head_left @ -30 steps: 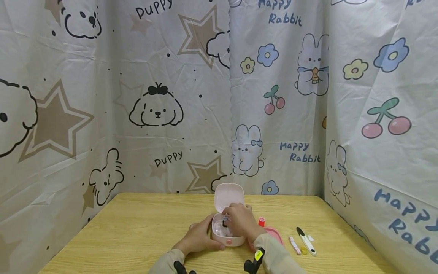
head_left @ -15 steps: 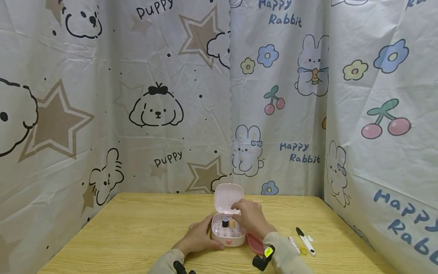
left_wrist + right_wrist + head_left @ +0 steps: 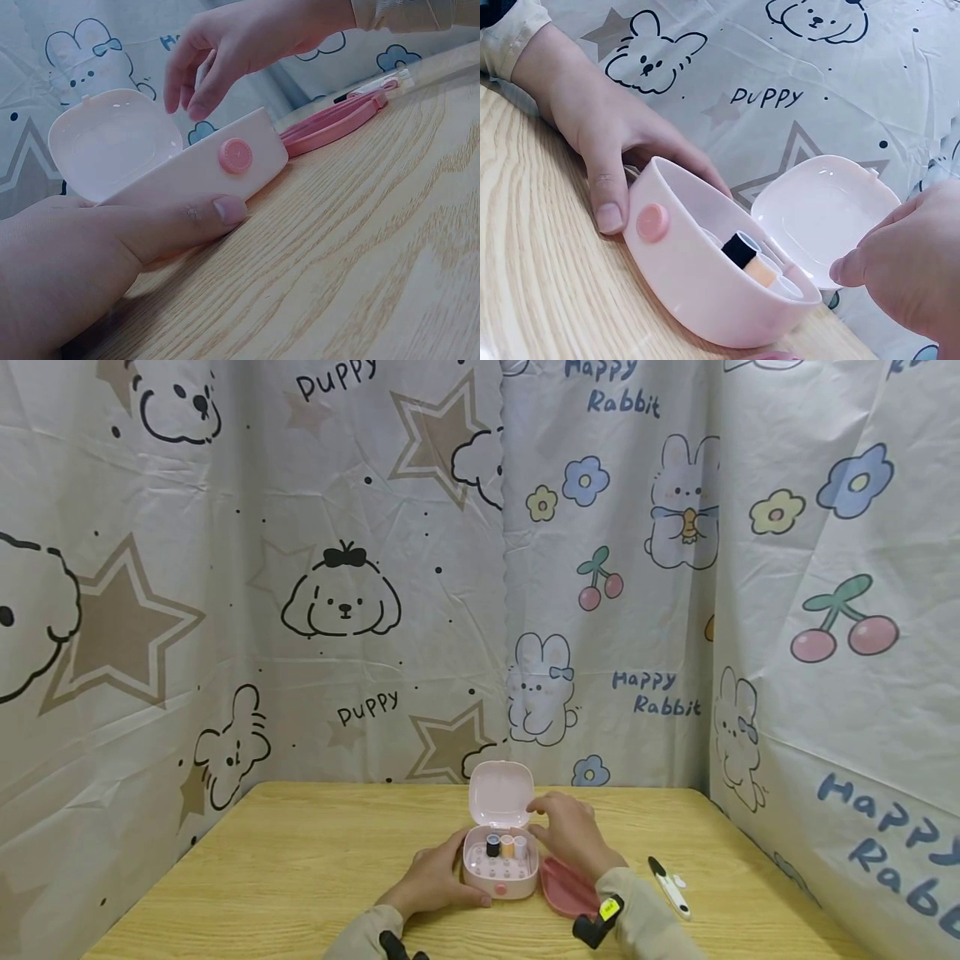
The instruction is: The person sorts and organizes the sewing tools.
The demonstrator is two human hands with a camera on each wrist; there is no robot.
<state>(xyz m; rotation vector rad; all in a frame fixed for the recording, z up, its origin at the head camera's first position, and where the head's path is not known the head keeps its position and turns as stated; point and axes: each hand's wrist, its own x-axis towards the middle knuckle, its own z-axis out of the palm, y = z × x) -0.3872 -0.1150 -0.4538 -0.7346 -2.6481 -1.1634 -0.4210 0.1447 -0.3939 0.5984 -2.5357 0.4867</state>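
Observation:
A small pale-pink sewing box (image 3: 500,887) stands on the table with its lid (image 3: 501,793) raised at the back. In its back row stand a black thread spool (image 3: 492,846), an orange thread spool (image 3: 507,847) and a white thread spool (image 3: 521,847), in a tray with several short pegs. My left hand (image 3: 429,878) grips the box's left side, thumb along the front below the round pink button (image 3: 235,156). Just right of the box, my right hand (image 3: 570,833) hovers with fingers loosely bent and nothing visible in them (image 3: 225,60).
A darker pink tray-like piece (image 3: 566,889) lies right of the box, partly under my right forearm. Farther right are a black-and-white slim tool (image 3: 669,887) and a small white piece (image 3: 679,882). Printed curtains (image 3: 375,677) stand behind the table.
My right hand has drawn out of the box and moved right, uncovering the orange and white spools. The red spool is now hidden by it. The left hand stays on the box.

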